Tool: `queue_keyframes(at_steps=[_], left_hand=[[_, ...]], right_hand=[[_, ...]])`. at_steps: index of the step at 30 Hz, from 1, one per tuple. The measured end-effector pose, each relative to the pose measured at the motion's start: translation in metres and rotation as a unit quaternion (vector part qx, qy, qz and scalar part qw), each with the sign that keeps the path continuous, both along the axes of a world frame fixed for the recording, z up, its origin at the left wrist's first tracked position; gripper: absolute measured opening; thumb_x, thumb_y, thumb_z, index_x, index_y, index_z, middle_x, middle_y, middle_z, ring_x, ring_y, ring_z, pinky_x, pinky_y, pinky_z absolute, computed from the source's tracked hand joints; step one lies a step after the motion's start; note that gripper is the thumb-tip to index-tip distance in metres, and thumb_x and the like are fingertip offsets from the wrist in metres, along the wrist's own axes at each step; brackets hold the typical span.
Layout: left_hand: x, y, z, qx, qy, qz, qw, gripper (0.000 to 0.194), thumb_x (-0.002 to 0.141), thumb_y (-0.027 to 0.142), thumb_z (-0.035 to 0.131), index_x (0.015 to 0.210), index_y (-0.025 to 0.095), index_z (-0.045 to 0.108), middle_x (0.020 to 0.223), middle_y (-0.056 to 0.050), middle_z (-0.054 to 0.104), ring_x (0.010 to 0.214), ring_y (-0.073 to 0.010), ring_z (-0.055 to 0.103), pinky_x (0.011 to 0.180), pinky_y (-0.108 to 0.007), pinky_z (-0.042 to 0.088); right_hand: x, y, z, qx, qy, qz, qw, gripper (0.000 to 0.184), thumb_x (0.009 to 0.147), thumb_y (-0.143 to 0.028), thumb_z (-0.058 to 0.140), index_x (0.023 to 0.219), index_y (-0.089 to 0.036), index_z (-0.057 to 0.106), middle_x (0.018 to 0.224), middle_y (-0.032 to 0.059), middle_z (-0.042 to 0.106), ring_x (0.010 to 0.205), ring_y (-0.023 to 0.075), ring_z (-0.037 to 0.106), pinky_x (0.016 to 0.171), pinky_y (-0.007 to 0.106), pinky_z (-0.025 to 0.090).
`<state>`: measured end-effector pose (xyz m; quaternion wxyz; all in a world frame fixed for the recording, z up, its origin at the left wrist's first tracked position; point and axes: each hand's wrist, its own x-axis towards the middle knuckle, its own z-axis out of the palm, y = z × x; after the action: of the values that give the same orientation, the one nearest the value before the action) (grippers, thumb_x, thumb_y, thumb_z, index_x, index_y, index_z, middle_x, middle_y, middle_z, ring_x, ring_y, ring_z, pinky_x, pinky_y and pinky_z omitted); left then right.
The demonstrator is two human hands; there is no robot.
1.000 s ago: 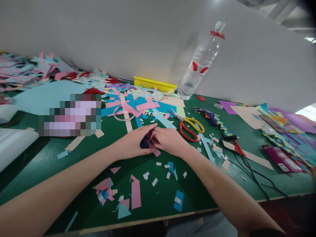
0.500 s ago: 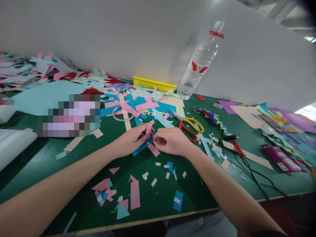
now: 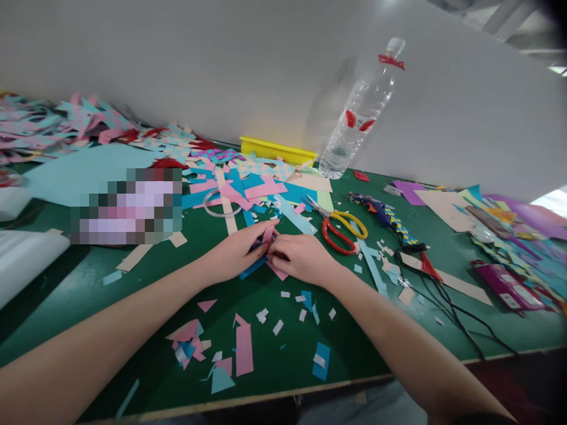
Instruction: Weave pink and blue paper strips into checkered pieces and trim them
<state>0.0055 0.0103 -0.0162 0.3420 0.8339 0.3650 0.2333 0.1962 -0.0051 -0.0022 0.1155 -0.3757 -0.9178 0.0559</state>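
At the middle of the head view, my left hand [image 3: 233,254] is closed on pink and blue paper strips. One pink paper strip [image 3: 268,234] sticks up between its fingers, and a blue paper strip [image 3: 252,270] shows below them. My right hand [image 3: 301,258] meets it from the right, fingers curled and pinched on the same strips. The strips' crossing point is mostly hidden by my fingers. Just beyond my right hand lie scissors [image 3: 336,227] with one red and one yellow handle. A clear ring of tape [image 3: 221,203] rests beyond my left hand.
Paper scraps [image 3: 243,348] lie on the green table [image 3: 155,307] before me. A tilted plastic bottle [image 3: 358,112] and a yellow tray [image 3: 279,151] stand by the wall. Black cables [image 3: 447,298] and a purple pack [image 3: 507,286] lie right, white rolls [image 3: 31,262] left.
My right hand has moved slightly left and closer against my left hand, covering more of the paper strips. The view has shifted a little; the surrounding things stay in place.
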Motion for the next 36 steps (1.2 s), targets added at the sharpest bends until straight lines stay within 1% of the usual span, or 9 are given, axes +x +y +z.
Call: queue_keyframes(at_steps=[5,9,14,20,23,26,31,34,36], left_hand=[[0.001,0.0,-0.002,0.012,-0.003,-0.002,1.0,0.043,0.093,0.03,0.041,0.135,0.023,0.038,0.125,-0.006,0.058,0.11,-0.0208,0.057,0.094,-0.035,0.046],[0.0,0.001,-0.004,0.018,0.004,-0.002,1.0,0.047,0.092,0.03,0.042,0.138,0.023,0.035,0.125,-0.006,0.058,0.109,-0.0215,0.058,0.093,-0.036,0.047],[-0.001,0.001,-0.007,0.018,0.007,0.001,1.0,0.049,0.092,0.031,0.043,0.139,0.023,0.034,0.126,-0.007,0.057,0.11,-0.022,0.058,0.093,-0.036,0.046],[-0.001,0.0,-0.005,0.021,0.02,0.015,0.999,0.051,0.091,0.031,0.044,0.14,0.024,0.034,0.127,-0.007,0.057,0.111,-0.0233,0.057,0.092,-0.037,0.047],[-0.001,-0.001,-0.003,0.019,0.032,0.024,0.999,0.054,0.09,0.031,0.045,0.142,0.026,0.031,0.129,-0.007,0.056,0.114,-0.0241,0.055,0.093,-0.039,0.046],[-0.002,-0.003,0.0,0.011,0.037,0.022,0.999,0.055,0.09,0.031,0.044,0.143,0.027,0.029,0.132,-0.007,0.054,0.116,-0.0244,0.054,0.095,-0.04,0.046],[-0.002,-0.006,0.007,0.0,0.042,0.021,0.999,0.056,0.091,0.039,0.043,0.144,0.027,0.029,0.134,-0.007,0.053,0.117,-0.026,0.053,0.093,-0.04,0.047],[-0.002,-0.007,0.009,0.005,0.044,0.023,0.999,0.057,0.09,0.042,0.044,0.143,0.027,0.03,0.135,-0.007,0.052,0.116,-0.027,0.054,0.092,-0.04,0.048],[-0.002,-0.007,0.008,0.008,0.044,0.024,0.999,0.057,0.09,0.043,0.043,0.143,0.027,0.03,0.137,-0.007,0.05,0.117,-0.0272,0.053,0.092,-0.04,0.048]], right_hand=[[-0.002,-0.001,0.0,-0.033,0.014,-0.059,0.998,0.009,0.082,-0.023,0.055,0.077,-0.018,0.06,0.077,-0.0009,0.065,0.064,0.0101,0.054,0.052,0.023,0.026],[-0.004,-0.001,0.0,-0.051,0.025,-0.087,0.995,0.013,0.082,-0.025,0.054,0.072,-0.018,0.057,0.07,-0.0014,0.062,0.059,0.0092,0.051,0.051,0.022,0.025],[-0.005,-0.003,0.001,-0.045,0.03,-0.11,0.992,0.012,0.08,-0.023,0.055,0.068,-0.018,0.054,0.066,-0.0017,0.061,0.057,0.009,0.049,0.05,0.022,0.024],[-0.003,-0.004,0.002,-0.024,0.054,-0.162,0.985,0.008,0.082,-0.024,0.052,0.078,-0.019,0.057,0.063,-0.0018,0.061,0.057,0.011,0.053,0.052,0.023,0.027],[0.004,0.002,0.002,-0.013,0.079,-0.193,0.978,0.009,0.082,-0.025,0.054,0.077,-0.02,0.059,0.063,-0.0021,0.063,0.057,0.0116,0.056,0.052,0.023,0.03],[0.018,0.012,0.001,0.015,0.089,-0.233,0.968,0.011,0.081,-0.026,0.056,0.074,-0.02,0.061,0.067,-0.0005,0.067,0.063,0.0138,0.06,0.056,0.024,0.034],[0.044,0.029,-0.002,0.051,0.078,-0.292,0.952,0.014,0.085,-0.026,0.052,0.082,-0.021,0.065,0.076,0.0017,0.07,0.07,0.0179,0.063,0.061,0.028,0.041],[0.052,0.034,-0.003,0.106,0.081,-0.243,0.961,0.027,0.086,-0.011,0.041,0.096,-0.02,0.065,0.107,0.007,0.068,0.098,0.0224,0.06,0.078,0.035,0.043],[0.053,0.034,-0.003,0.139,0.079,-0.203,0.966,0.032,0.082,-0.004,0.039,0.09,-0.02,0.066,0.123,0.0067,0.061,0.114,0.0245,0.051,0.089,0.04,0.039]])
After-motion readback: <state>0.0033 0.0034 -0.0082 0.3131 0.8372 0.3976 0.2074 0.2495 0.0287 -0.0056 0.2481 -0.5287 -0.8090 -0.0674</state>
